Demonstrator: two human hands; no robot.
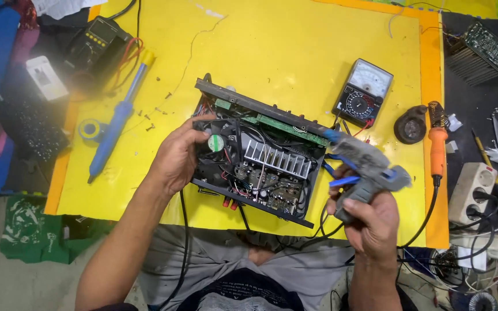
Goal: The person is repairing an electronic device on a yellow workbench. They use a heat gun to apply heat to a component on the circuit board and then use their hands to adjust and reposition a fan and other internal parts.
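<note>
I am steadying the open black metal amplifier chassis (260,158) with my left hand (178,158), thumb and fingers curled over its left edge beside the black cooling fan with a round green label (217,142). The chassis is lying on the yellow counter (295,52), a little right of centre, its long axis running from upper left to lower right, the front panel along the far side and the ribbed silver heat sink (278,158) in the middle. My right hand (370,222) is clamped around the grip of a grey and blue glue gun (361,167), whose nozzle is pointing up-left toward the chassis's right end.

Beyond the chassis, an analogue meter with a white dial face (362,91) is sitting tilted near the counter's orange right border. A blue-handled soldering iron (116,124) is lying slantwise to the left, and an orange-handled soldering iron (437,144) is resting upright along the right border. The upper middle of the counter is giving open room; the right side is crowding in with a white power strip (471,193) and cables.
</note>
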